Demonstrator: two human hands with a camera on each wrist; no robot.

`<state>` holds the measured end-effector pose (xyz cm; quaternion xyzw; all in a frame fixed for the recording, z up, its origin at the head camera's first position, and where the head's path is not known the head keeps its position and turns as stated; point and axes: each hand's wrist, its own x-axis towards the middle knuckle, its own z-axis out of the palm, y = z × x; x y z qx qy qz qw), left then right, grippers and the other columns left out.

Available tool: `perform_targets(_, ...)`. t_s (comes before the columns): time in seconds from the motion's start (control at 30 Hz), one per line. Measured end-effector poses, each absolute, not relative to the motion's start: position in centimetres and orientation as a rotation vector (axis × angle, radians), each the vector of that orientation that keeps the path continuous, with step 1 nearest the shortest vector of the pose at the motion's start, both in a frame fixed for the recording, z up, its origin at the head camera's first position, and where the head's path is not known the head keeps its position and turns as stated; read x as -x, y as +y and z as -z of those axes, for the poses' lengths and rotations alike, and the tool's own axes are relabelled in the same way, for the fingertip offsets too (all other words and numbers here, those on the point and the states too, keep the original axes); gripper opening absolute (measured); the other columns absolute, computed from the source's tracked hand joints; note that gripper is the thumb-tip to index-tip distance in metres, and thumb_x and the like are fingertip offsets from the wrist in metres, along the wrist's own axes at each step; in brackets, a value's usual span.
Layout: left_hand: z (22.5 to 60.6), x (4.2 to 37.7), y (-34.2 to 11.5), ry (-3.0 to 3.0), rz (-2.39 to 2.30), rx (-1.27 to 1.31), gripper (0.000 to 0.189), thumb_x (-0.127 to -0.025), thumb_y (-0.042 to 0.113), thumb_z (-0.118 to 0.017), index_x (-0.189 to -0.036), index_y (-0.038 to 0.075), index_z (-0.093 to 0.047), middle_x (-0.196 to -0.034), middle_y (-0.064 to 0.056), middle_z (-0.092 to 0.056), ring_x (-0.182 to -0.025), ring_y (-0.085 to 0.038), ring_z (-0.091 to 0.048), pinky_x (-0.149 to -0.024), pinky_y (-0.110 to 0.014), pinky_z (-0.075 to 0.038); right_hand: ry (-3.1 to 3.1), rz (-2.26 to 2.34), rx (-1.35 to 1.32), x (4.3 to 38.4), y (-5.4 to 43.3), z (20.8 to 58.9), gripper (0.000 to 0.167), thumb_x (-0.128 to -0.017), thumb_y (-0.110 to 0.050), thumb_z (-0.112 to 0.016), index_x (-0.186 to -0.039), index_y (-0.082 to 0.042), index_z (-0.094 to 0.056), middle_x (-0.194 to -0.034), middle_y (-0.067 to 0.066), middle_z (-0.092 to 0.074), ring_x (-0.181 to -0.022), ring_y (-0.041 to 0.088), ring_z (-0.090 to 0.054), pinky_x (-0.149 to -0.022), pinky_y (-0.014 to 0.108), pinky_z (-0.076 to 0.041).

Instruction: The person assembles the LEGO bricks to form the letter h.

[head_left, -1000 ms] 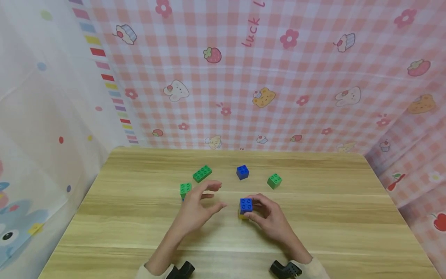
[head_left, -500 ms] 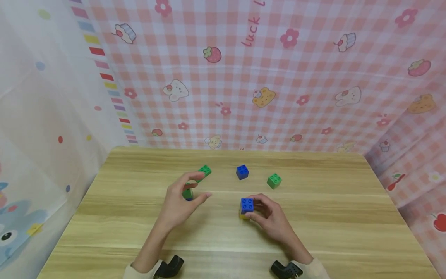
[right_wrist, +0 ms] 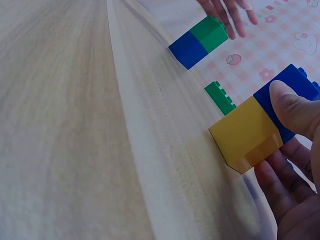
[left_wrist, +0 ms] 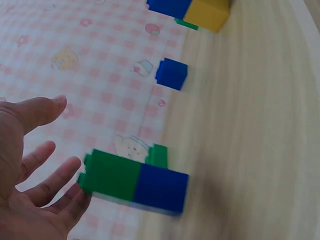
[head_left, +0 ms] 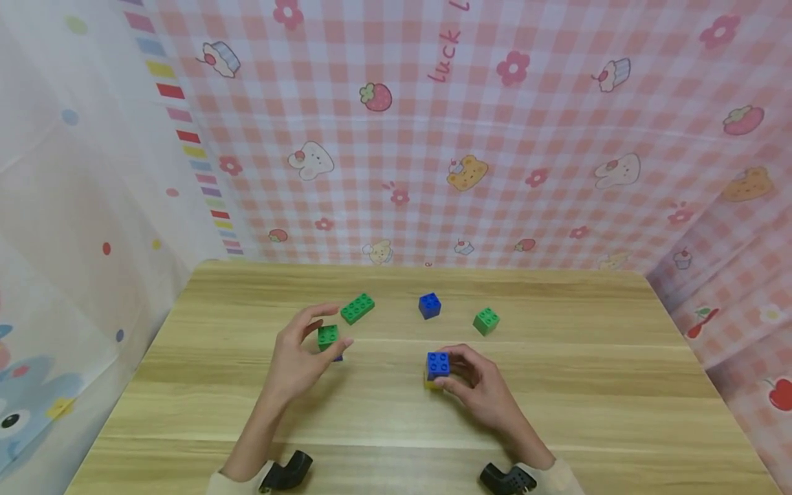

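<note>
A pale wood-grain table (head_left: 588, 392) stands before a pink checked cloth (head_left: 421, 130), with white dotted fabric (head_left: 74, 185) hanging at left.

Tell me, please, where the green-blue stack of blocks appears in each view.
Head: green-blue stack, left of centre, below the middle, by the left hand.
Left wrist: green-blue stack, low, slightly left of centre.
Right wrist: green-blue stack, near the top, right of centre.
Shared landmark: the blue-yellow stack in the right hand.
</note>
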<state>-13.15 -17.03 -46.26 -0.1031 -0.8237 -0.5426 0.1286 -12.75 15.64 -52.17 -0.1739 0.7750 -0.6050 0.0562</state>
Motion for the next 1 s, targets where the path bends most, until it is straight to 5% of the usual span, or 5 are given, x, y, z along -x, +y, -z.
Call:
perform_targets(0.23, 47.7, 13.4, -18.0, -2.443, 1.63, 0.216, 0.053, -0.085, 0.015, -0.085, -0.132, 0.013, -0.062, -0.135, -0.012, -0.065, -0.134, -0.028, -0.056, -0.115, -0.055, -0.047, 2.349, 1.844, 0.564, 12.8, 15.7, 52.3, 0.037, -0.092, -0.018, -0.078, -0.126, -0.021, -0.064, -0.126, 0.005, -0.067, -0.117, 0.018, -0.067, -0.102, 0.022, -0.057)
perform_targets(0.57, 49.4, 13.5, -18.6, -2.522, 1.748, 0.128, 0.06, -0.087, 0.002, -0.08, -0.141, 0.005, -0.054, -0.141, -0.015, -0.059, -0.131, -0.03, -0.056, -0.116, -0.044, -0.048, 2.335, 1.845, 0.53, 12.7, 15.6, 52.2, 0.038, -0.091, -0.018, -0.078, -0.125, -0.02, -0.064, -0.126, 0.006, -0.067, -0.117, 0.02, -0.067, -0.102, 0.022, -0.056)
perform_targets(1.0, 50.1, 13.1, -18.7, -2.606, 1.801, 0.014, 0.042, -0.097, 0.0, -0.066, -0.137, 0.011, -0.057, -0.132, -0.017, -0.062, -0.128, -0.033, -0.062, -0.108, -0.035, -0.055, 2.333, 1.844, 0.524, 12.7, 15.6, 52.1, 0.037, -0.092, -0.019, -0.078, -0.126, -0.021, -0.063, -0.127, 0.006, -0.067, -0.117, 0.02, -0.067, -0.102, 0.022, -0.057)
